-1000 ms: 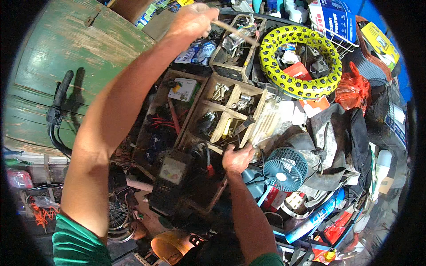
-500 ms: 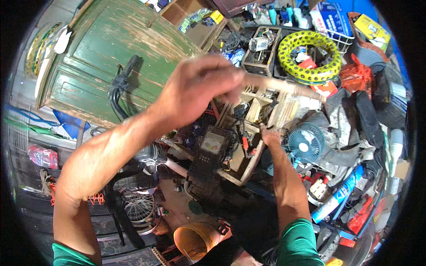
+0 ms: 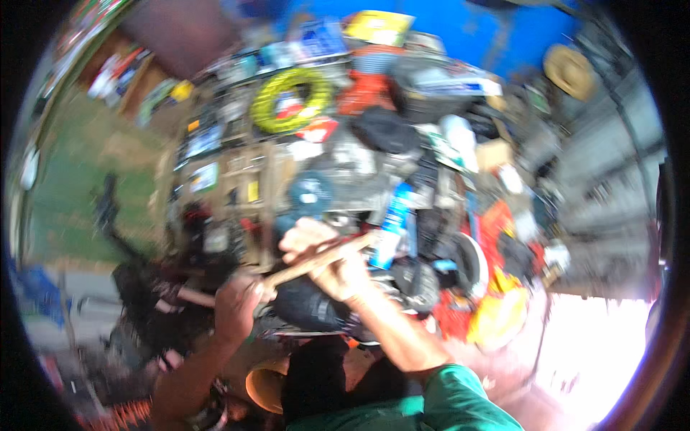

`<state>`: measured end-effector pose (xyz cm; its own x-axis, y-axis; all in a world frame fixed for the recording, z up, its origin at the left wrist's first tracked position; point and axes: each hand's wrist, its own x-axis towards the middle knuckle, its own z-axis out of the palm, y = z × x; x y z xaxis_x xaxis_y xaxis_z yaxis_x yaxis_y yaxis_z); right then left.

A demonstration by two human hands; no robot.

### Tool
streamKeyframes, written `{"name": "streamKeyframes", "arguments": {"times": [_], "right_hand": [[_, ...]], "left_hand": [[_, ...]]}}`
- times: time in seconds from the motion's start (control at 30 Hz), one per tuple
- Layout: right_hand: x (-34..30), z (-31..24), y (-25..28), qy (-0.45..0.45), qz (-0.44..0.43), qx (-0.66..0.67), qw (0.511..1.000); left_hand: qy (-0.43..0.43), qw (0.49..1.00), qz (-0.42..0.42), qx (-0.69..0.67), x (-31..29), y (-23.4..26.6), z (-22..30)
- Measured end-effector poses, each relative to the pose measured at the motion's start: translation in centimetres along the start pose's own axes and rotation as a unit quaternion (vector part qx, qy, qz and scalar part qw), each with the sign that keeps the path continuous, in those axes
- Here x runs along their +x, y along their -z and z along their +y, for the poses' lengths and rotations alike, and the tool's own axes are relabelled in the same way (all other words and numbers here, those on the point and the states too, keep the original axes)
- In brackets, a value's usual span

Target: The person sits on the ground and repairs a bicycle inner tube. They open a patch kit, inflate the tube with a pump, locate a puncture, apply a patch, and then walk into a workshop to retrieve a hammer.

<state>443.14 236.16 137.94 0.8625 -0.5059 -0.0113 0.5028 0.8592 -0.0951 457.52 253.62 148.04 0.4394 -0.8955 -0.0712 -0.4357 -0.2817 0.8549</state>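
Both hands on a wooden stick

Blurred frame. Left hand (image 3: 237, 305) and right hand (image 3: 327, 262) have their fingers wrapped around a stick (image 3: 316, 260), held tilted over the cluttered heap, just below a small blue fan (image 3: 310, 192). Yellow-green ring (image 3: 291, 99) well above.

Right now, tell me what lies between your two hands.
In the head view, a light wooden stick spans the gap from the left hand to the right hand; both grip it.

Cluttered bench (image 3: 237, 179), blurred: yellow-green coiled hose (image 3: 291, 100) toward the far edge, small blue fan (image 3: 310, 194) near the middle, wooden compartment tray (image 3: 251, 172) at its left side, orange and yellow items (image 3: 496, 302) heaped by the right edge.
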Motion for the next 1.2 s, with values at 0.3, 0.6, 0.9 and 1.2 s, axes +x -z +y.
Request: {"name": "streamKeyframes", "arguments": {"times": [0.3,0.6,0.9,1.2], "right_hand": [[-26.4,-5.6,-1.1,0.189,0.364,0.061,0.91],[-54.9,-17.3,0.9,0.222,0.525,-0.363,0.737],[-98.7,-11.6,17.6,0.307,0.722,-0.065,0.617],[-117.6,14.8,19.9,0.027,0.925,-0.034,0.377]], "left_hand": [[0.294,0.658,-0.328,-0.611,-14.6,-23.2,3.1],[0.301,0.902,-0.299,0.078,-17.7,-23.1,1.6],[0.219,0.892,-0.321,0.229,-14.1,-34.5,11.6],[0.177,0.861,-0.459,0.127,-17.2,-58.1,23.3]]}}
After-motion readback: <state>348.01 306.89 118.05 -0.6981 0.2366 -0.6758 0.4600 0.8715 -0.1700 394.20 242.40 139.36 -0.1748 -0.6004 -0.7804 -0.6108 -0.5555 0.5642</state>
